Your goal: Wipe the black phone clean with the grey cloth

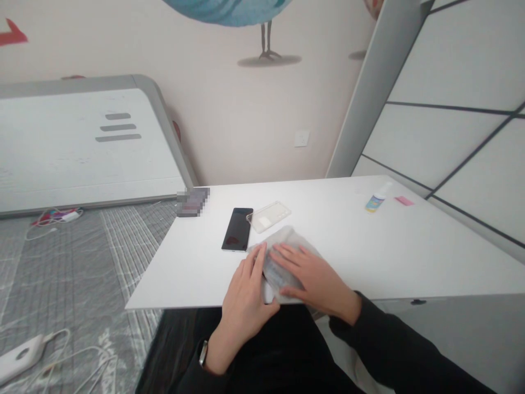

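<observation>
Both my hands rest on a crinkled translucent plastic bag [287, 241] near the front edge of the white table [369, 257]. My left hand [245, 295] holds the bag's left side, fingers curled over it. My right hand [305, 273] lies on top of the bag with fingers stretched flat, pressing it down. Something bluish shows faintly inside the bag. Just beyond lie a black phone [238, 229], screen up, and a clear phone case [269, 215] to its right.
A small white bottle with a blue and yellow label [376, 200] and a pink slip [404, 201] lie at the table's far right. A blurred dark object [192, 201] sits at the far left corner. Left is a grey bed with cables and a white power bank [20, 357].
</observation>
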`<state>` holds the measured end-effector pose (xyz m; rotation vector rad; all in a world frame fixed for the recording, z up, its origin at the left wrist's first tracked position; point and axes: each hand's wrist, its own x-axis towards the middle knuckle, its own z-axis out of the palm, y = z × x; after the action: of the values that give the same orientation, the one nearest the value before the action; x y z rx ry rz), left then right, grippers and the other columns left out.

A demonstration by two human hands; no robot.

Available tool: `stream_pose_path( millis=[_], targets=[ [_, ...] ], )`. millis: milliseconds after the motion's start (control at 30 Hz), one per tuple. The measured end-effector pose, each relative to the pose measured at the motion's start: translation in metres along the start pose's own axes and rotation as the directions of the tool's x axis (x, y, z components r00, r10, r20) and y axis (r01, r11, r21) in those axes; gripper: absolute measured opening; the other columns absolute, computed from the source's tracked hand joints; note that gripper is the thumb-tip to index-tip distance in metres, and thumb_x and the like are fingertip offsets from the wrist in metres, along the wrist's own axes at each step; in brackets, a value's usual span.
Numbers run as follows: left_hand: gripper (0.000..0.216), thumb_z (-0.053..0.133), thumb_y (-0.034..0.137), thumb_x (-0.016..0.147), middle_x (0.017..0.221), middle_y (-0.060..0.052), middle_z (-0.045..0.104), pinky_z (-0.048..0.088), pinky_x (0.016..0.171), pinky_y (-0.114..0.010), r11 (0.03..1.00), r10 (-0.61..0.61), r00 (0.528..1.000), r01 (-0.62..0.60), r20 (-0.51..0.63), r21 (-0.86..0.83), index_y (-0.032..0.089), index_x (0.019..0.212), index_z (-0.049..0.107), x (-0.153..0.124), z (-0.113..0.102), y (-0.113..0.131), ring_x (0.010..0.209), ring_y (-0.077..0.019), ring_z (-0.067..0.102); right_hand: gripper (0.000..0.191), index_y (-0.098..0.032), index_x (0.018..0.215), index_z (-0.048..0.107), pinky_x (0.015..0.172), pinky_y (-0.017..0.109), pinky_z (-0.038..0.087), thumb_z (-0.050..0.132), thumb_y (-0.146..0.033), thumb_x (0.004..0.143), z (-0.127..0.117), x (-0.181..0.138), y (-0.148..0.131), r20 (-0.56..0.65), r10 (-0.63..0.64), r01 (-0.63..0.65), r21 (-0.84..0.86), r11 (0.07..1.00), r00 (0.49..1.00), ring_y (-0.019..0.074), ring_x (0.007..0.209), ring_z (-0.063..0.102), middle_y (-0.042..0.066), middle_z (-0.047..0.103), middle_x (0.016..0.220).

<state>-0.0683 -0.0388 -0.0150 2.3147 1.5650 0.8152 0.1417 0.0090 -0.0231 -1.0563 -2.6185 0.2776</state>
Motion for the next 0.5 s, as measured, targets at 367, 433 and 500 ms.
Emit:
stream_pose_path(
  millis=[367,433,500],
  targets=[
    [0.103,0.072,0.02,0.073,0.16,-0.019,0.041,0.044,0.116,-0.055,1.0,-0.023,1.0,0.023,0.01,-0.019,0.02,0.161,0.019,0.003,0.001,-0.001,0.143,-0.0363,0.047,0.093,-0.017,0.161,0.032,0.123,0.057,0.035,0.046,-0.078,0.093,0.003,-0.017,-0.012,0.017,-0.009,0.009,-0.005,1.0,1.0,0.0322,0.152,0.037,0.013,0.036,0.165],
    [0.098,0.072,0.024,0.077,0.157,-0.019,0.044,0.045,0.114,-0.056,1.0,-0.026,1.0,0.026,-0.015,-0.009,0.021,0.161,0.02,0.003,0.001,0.0,0.142,-0.0368,0.049,0.083,-0.017,0.16,0.036,0.12,0.062,0.036,0.043,-0.072,0.098,0.0,-0.016,0.001,-0.039,0.101,-0.104,-0.074,0.992,0.994,0.0346,0.151,0.038,0.015,0.039,0.164],
    [0.095,0.071,0.026,0.079,0.155,-0.019,0.047,0.046,0.114,-0.057,0.999,-0.036,0.999,0.036,-0.033,0.0,0.02,0.16,0.022,0.004,0.002,0.001,0.14,-0.0369,0.05,0.085,-0.013,0.159,0.038,0.119,0.065,0.036,0.046,-0.072,0.097,0.001,-0.013,0.005,-0.104,0.163,-0.174,-0.111,0.978,0.981,0.0382,0.151,0.037,0.018,0.039,0.163]
  ],
)
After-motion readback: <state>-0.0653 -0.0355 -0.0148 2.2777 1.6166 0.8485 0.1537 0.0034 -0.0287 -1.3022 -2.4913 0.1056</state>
